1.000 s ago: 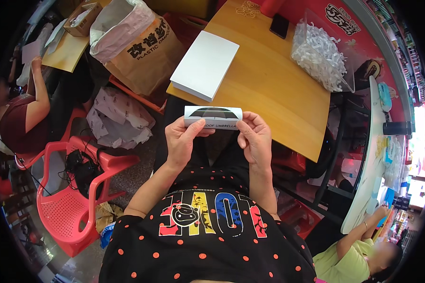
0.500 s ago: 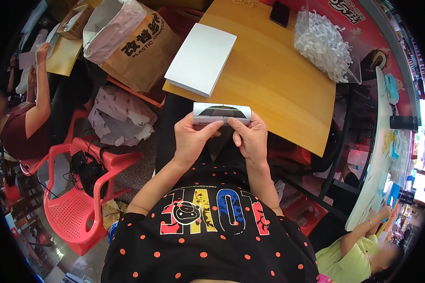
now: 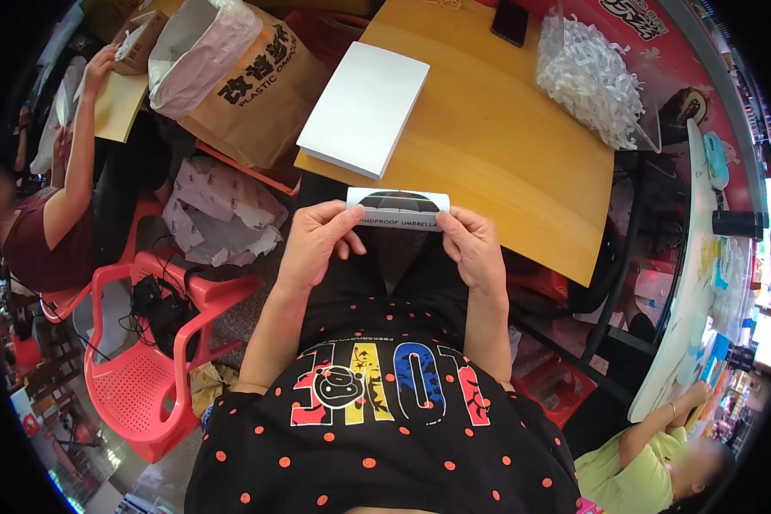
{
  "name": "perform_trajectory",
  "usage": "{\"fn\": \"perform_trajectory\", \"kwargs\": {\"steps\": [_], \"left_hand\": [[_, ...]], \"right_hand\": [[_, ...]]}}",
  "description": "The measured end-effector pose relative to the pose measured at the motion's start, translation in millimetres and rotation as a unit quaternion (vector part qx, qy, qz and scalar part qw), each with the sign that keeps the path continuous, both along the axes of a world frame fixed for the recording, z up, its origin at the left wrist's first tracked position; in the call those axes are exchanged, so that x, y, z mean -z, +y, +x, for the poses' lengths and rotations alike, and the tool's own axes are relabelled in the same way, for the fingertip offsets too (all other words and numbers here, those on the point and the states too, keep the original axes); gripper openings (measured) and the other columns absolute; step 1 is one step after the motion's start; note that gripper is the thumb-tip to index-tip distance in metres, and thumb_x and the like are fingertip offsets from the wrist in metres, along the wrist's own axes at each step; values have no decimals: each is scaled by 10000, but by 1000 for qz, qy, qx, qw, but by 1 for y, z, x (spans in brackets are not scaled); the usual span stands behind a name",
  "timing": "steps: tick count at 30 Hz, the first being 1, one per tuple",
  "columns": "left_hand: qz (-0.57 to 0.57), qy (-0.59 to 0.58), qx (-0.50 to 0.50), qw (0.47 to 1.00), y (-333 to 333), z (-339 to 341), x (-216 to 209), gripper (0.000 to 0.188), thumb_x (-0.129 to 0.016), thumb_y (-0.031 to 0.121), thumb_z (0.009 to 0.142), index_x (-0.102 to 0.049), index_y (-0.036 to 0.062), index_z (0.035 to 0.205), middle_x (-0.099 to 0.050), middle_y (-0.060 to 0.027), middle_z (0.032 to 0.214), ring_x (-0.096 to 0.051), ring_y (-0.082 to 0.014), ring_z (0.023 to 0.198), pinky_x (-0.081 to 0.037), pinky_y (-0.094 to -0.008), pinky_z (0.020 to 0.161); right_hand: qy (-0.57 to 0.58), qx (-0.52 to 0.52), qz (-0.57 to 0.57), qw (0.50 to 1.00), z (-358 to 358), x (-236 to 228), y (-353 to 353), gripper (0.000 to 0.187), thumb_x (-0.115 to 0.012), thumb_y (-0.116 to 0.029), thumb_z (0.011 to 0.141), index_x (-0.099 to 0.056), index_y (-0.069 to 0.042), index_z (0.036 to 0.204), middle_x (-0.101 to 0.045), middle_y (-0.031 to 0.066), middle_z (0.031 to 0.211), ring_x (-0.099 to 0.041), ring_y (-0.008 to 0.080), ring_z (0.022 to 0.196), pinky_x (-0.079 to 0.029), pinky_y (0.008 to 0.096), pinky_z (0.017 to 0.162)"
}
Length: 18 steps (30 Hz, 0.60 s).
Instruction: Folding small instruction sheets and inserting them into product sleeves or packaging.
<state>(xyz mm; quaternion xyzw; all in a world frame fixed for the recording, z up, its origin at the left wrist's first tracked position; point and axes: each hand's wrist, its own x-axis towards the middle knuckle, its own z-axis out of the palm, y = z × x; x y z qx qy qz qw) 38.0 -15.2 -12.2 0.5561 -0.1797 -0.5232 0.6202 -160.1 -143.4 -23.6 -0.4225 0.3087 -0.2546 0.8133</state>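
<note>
Red chair (image 3: 141, 398): stands at the far left, with dark cables (image 3: 156, 307) on its seat.
Paper bag (image 3: 253, 107): stands open-topped, left of the table (image 3: 514, 184).
Left hand (image 3: 315, 240): pinches the left end of a printed card (image 3: 400, 209), thumb on the front, the other fingers bent.
White slab (image 3: 364, 107): lies on the table's left part, untouched; a stack or a flat box, I cannot tell.
Printed card: raised between both hands near the table's edge, umbrella picture upward; the curving is done, at least on the visible face. Whether its edges are joined is hidden, and it is not yet released or set down.
Right hand (image 3: 478, 250): pinches the card's right end, thumb in front; its fingertips behind are hidden.
Phone (image 3: 510, 21): lies at the table's far side.
Clear bin (image 3: 587, 81): holds white strips, well apart from the hands.
</note>
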Motion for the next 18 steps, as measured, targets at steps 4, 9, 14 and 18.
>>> {"fn": "perform_trajectory", "kwargs": {"steps": [4, 9, 14, 18], "left_hand": [[-12, -63, -30, 997, 1, 5, -3, 127, -697, 67, 814, -664, -23, 730, -537, -3, 683, -469, -49, 471, -309, -186, 409], [-16, -36, -13, 999, 8, 8, -5, 158, -681, 60, 816, -634, -11, 683, -517, 11, 614, -473, -42, 449, -307, -184, 397], [-45, -95, -65, 992, 15, 30, -26, 183, -695, 112, 818, -624, 34, 669, -532, 17, 570, -475, -39, 423, -319, -178, 382], [-66, -275, -277, 918, 23, 91, -78, 201, -688, 140, 832, -610, 50, 671, -540, 4, 532, -463, -37, 422, -316, -184, 388]], "right_hand": [[8, 29, -108, 994, 4, 0, 2, 69, -634, -37, 854, -637, 30, 842, -505, -25, 682, -357, 33, 534, -254, 188, 482], [16, 5, -52, 999, -2, 1, 1, 131, -610, -76, 878, -650, 40, 831, -564, 7, 689, -460, 70, 581, -346, 196, 540], [-10, 71, -6, 997, 7, -7, 6, 166, -557, -100, 921, -641, 42, 902, -615, 54, 753, -499, 85, 599, -389, 201, 551], [-15, 126, -15, 992, 2, 4, -4, 180, -550, -122, 934, -650, 27, 935, -630, 63, 763, -505, 77, 597, -395, 196, 543]]}}
